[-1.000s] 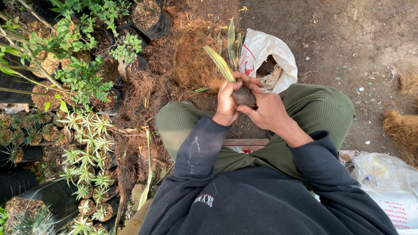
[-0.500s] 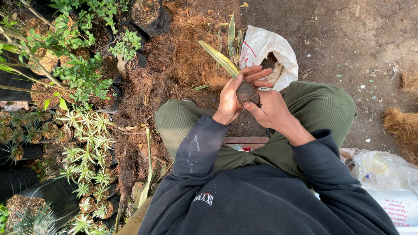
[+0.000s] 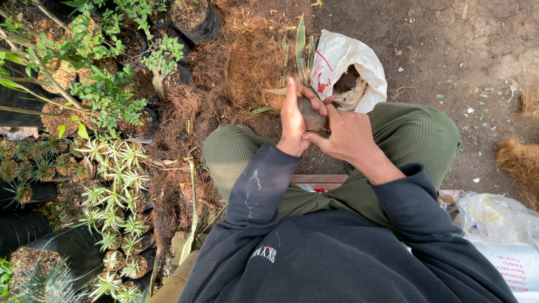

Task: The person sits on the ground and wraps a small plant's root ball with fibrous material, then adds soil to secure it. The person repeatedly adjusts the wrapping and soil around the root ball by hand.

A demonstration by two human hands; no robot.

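While the dark root ball [image 3: 312,112] sits clamped between both hands above the knees, the plant's long leaves, which slanted off to the left a second ago, now point up toward the white sack [image 3: 348,67]. The left hand [image 3: 293,120] wraps its near side, fingers closed; the right hand [image 3: 349,136] presses in with thumb and fingertips. So the turning goes on: the ball is being worked round, not set down.

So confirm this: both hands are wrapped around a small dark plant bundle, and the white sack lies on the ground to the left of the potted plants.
Not quite. The head view shows the white sack to the right of the potted plants, not left. The rest holds: the left hand and right hand both grip the small dark plant bundle.
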